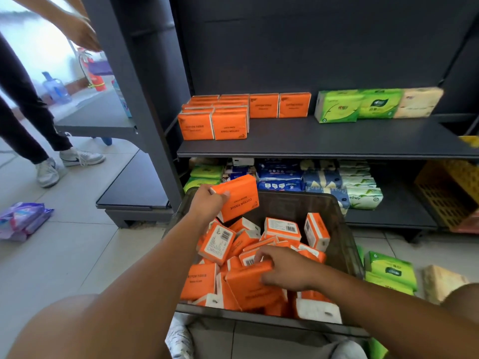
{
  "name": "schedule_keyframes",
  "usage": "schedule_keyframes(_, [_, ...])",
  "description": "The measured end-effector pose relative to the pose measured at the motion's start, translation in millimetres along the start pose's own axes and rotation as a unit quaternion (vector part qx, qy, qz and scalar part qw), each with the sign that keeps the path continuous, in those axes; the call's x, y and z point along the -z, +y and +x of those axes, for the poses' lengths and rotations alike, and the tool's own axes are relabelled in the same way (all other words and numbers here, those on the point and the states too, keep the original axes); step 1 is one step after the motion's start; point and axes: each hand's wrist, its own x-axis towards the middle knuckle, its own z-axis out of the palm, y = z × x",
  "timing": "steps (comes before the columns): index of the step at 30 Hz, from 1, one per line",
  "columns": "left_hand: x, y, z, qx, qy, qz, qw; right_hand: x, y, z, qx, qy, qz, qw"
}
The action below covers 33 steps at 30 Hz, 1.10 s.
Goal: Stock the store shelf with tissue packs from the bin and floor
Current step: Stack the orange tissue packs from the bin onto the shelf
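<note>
Closest to me, inside the dark plastic bin (259,318), my right hand (287,272) is curling its fingers over an orange plastic-wrapped tissue pack (246,285) wedged in the loose heap. My left hand (207,203) is gripping a second orange tissue pack (239,199) by one end, above the bin and below the dark grey metal shelf (337,141). That end grip is risking a slip, I think, and tugging the wedged pack could be spilling its neighbours.

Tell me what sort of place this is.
Most likely a small shop aisle: dark display shelves lined with rows of orange tissue packs, other packaged paper goods below, and a bin holding more packs.
</note>
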Motion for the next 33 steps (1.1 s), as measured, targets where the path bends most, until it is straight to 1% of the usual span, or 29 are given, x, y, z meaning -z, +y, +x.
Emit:
schedule_keyframes(4, [-4.6,21.5,4.2,-0.031,0.009,0.008,0.999,29.0,-3.3,-5.5,0.009,0.07,0.105,0.992])
schedule_keyframes(9, [-3.5,43.2,10.4,-0.063,0.012,0.028,0.998,73.3,-4.0,-8.9,0.009,0.149,0.217,0.965])
schedule_keyframes(13, [1.2,63.5,20.5,-0.097,0.02,0.044,0.994,110.5,-11.2,-9.6,0.01,0.208,0.277,0.938])
schedule_keyframes(17, [6.8,85.4,36.1,-0.139,0.011,0.048,0.989,141.6,-13.6,1.3,0.029,0.265,0.32,0.909])
schedule_keyframes(20, [6.7,105.4,50.5,-0.166,0.006,0.049,0.985,165.2,-12.6,12.4,0.043,0.274,0.356,0.892])
schedule_keyframes(26, [-11.2,146.5,86.1,-0.203,0.014,0.049,0.978,207.9,-2.3,43.0,0.046,0.27,0.367,0.889])
schedule_keyframes(30, [-30.7,171.1,114.4,-0.255,0.036,0.073,0.963,232.2,6.6,66.2,0.045,0.289,0.369,0.882])
schedule_keyframes(33, [-45.7,190.6,139.8,-0.293,0.049,0.114,0.948,250.2,15.0,86.6,0.046,0.296,0.375,0.877])
